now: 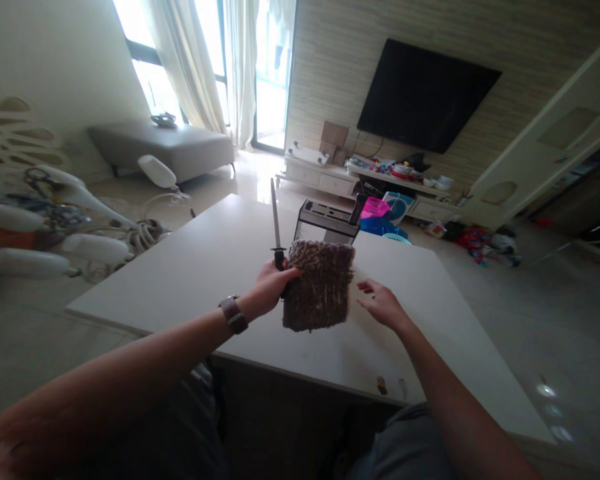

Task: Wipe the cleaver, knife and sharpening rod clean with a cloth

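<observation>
My left hand [273, 287] is closed around the black handle of a honing steel [275, 220], whose thin rod points up and away. The same hand pinches the left edge of a brown, shaggy cloth [317, 287], which hangs spread out over the table. To the right of the cloth is my right hand [379, 301], its fingers apart and nothing in them. Just behind the cloth stands a knife block [327, 220] with a dark frame and light front. A black handle [359, 209] sticks out at its right side; the cloth hides its lower part.
The white table [195, 267] has a corner pointing away from me. Near its front edge lie a small yellow-and-black item [381, 385] and a small pale item [403, 388]. Beyond are a pink basket [375, 207], a low TV cabinet [320, 179] and a grey bench [165, 147].
</observation>
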A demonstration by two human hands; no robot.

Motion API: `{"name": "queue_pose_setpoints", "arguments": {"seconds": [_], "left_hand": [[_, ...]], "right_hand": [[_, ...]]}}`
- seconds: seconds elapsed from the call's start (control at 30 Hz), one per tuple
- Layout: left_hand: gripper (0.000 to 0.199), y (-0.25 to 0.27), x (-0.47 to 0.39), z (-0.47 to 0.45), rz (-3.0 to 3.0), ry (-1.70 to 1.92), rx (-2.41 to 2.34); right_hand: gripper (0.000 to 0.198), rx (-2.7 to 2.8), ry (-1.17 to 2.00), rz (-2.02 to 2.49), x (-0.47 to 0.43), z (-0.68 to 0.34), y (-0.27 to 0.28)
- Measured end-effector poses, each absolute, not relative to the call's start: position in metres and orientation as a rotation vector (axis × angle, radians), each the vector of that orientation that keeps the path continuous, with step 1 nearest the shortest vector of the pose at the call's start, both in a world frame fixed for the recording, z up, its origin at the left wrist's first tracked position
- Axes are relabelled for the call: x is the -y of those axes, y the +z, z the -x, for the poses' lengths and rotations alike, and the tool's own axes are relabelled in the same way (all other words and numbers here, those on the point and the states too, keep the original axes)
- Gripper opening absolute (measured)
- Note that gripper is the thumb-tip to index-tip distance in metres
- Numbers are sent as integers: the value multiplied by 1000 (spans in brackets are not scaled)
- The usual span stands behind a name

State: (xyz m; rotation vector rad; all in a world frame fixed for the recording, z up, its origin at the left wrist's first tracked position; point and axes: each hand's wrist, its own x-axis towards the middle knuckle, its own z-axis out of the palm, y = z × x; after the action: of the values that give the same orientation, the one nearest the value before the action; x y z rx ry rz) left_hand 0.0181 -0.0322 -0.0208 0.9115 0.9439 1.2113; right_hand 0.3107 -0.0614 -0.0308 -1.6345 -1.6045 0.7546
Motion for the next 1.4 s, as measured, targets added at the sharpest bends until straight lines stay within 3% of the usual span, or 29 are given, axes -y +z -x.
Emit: {"name": "queue_pose_setpoints", "arguments": {"seconds": [0.2,0.5,0.9,0.97,1.07,1.13,1.3,1.4], "left_hand": [[29,-22,43,-24,-1202,1213,-1054],[7,-32,74,-63,-1599,1264,-1082],[7,-33,74,-73,-1679,1315,-1149],[8,-31,76,-73,-1621,1309,-1153],[37,-31,76,-73,-1480,1259,-1160],[46,-31,73,-71,-1372,1192,-1123],[23,-26,61,-58,-986,986,-974],[20,-19,51,-41,-782,947,-925]], "right_hand": [[19,1534,260,1475,85,-274,5],[16,1733,450,1365,107,-194,3],[25,1354,423,1432,91,-164,-20],[25,1325,383,1400,90,-163,-15],[25,1306,292,1361,89,-168,0],[27,1296,240,1330,90,-177,14],[28,1320,266,1248,96,-208,39],[24,1333,259,1266,101,-225,37]]}}
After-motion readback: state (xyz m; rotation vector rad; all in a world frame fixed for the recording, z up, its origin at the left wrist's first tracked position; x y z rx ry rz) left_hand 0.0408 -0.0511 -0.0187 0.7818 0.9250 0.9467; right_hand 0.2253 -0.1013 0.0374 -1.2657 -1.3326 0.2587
